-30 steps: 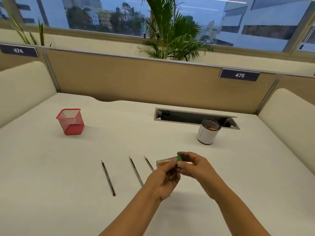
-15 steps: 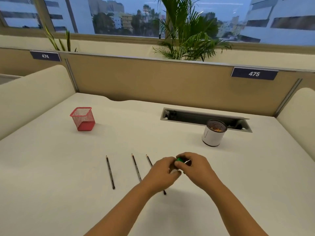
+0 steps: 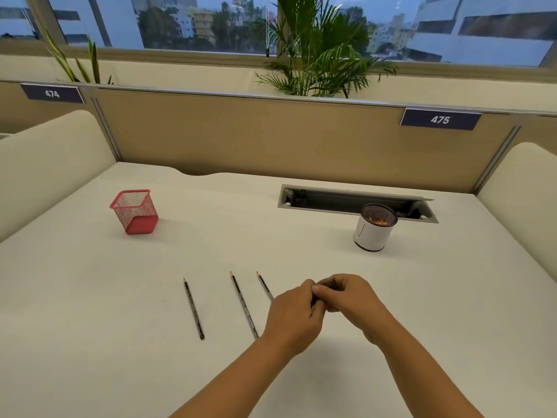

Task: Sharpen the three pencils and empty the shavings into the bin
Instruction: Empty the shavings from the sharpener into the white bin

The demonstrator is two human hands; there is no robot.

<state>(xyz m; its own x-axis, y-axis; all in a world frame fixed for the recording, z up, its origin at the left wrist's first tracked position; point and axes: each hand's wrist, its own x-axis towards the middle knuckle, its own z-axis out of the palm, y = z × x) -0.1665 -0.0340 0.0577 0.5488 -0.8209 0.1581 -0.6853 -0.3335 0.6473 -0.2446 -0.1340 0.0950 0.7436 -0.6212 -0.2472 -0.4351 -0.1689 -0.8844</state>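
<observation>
Three dark pencils lie side by side on the white desk, tips pointing away: the left pencil (image 3: pixel 193 309), the middle pencil (image 3: pixel 243 304) and the right pencil (image 3: pixel 265 286), whose lower end is hidden under my left hand (image 3: pixel 294 315). My right hand (image 3: pixel 346 300) meets the left one fingertip to fingertip just above the desk. Both are closed around the small sharpener, which is almost fully hidden between the fingers. A white cylindrical bin (image 3: pixel 372 236) with orange-brown shavings inside stands at the back right.
A red mesh cup (image 3: pixel 135 212) stands at the back left. A grey cable slot (image 3: pixel 331 202) is sunk into the desk behind the bin. A tan partition (image 3: pixel 271 137) closes the back, and padded dividers rise on both sides.
My hands have closed together over the sharpener; its clear case and green part, visible one second ago, are now covered. The pencils have not moved; my head has shifted the view.
</observation>
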